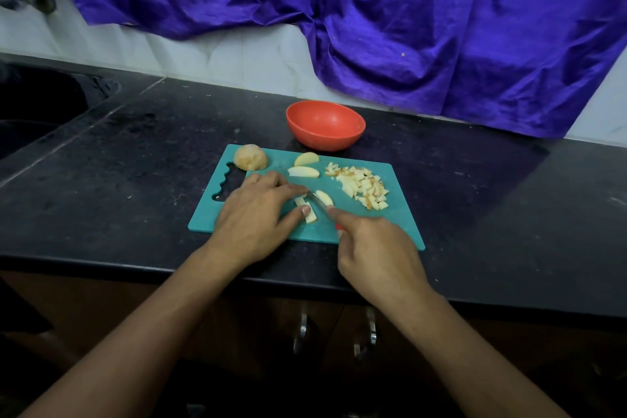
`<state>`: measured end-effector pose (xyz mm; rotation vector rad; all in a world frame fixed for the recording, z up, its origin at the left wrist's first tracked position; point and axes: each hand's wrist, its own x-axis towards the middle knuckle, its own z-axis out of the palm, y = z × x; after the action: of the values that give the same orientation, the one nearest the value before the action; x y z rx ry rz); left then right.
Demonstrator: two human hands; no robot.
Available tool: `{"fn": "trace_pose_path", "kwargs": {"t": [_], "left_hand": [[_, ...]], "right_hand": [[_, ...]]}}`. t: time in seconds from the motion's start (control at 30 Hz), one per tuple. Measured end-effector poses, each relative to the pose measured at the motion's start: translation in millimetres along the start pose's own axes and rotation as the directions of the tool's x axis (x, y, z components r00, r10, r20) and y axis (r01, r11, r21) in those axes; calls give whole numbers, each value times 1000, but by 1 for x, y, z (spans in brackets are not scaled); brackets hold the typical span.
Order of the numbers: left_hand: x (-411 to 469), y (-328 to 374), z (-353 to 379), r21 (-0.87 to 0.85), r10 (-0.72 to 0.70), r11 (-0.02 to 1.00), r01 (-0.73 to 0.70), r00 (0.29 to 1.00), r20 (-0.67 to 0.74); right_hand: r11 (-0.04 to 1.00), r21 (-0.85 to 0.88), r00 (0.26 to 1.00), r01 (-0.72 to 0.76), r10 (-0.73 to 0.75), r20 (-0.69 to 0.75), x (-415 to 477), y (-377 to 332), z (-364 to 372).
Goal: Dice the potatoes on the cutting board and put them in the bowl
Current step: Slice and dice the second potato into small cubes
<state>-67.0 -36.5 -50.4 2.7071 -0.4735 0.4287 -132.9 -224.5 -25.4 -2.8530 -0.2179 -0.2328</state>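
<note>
Pale potato strips [308, 211] between hands [252, 214] [376, 254], beside knife [320, 204].

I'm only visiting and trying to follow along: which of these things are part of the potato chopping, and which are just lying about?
In the job: cutting board, bowl, knife in the right hand, left hand holding potato strips, wedges, potato half, diced pile.
Just there: purple cloth, sink, cabinet handles.
</note>
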Motion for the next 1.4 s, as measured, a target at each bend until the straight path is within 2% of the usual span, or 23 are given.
{"fn": "trace_pose_path", "kwargs": {"t": [0.17, 0.23, 0.3, 0.47, 0.6, 0.67, 0.8, 0.97, 1.1, 1.3, 1.4], "left_hand": [[-1, -3, -1, -43, -11, 999, 12, 1000, 8], [-3, -6, -1, -132, -13, 991, 11, 1000, -11], [-3, -9, -2, -226, -46, 974, 33, 998, -53], [-2, -13, -2, -352, -151, 930, 105, 983, -106], [-2, -16, -1, -430, -197, 895, 117, 969, -148], [-1, -15, 0, -426, -194, 897, 117, 971, -141], [-2, -14, 0, -412, -175, 906, 102, 974, -144], [-1, -12, -1, -366, -169, 924, 116, 978, -119], [0, -10, -1, -320, -166, 939, 124, 980, -106], [27, -8, 2, -171, -128, 979, 110, 987, -99], [48, -3, 7, -99, -89, 992, 79, 991, -99]], "right_hand": [[965, 234, 991, -116, 126, -32, 4, 9, 12], [939, 324, 989, -115, 139, -51, 3, 12, 7], [938, 339, 991, -72, 106, -81, 0, 16, 2], [986, 144, 996, 85, -79, -44, -9, 8, -1], [982, -39, 983, 186, -186, -3, -10, -1, 4], [985, -83, 988, 151, -153, -25, -4, 3, 3], [995, -87, 998, -40, 35, -52, 6, 23, -6], [989, 39, 983, -146, 149, -102, 12, 37, -7], [978, 185, 972, -101, 137, -191, 18, 39, 1], [993, 111, 963, -40, 68, -259, 18, 37, 13], [986, 161, 955, -42, 87, -284, 18, 40, 14]]}}
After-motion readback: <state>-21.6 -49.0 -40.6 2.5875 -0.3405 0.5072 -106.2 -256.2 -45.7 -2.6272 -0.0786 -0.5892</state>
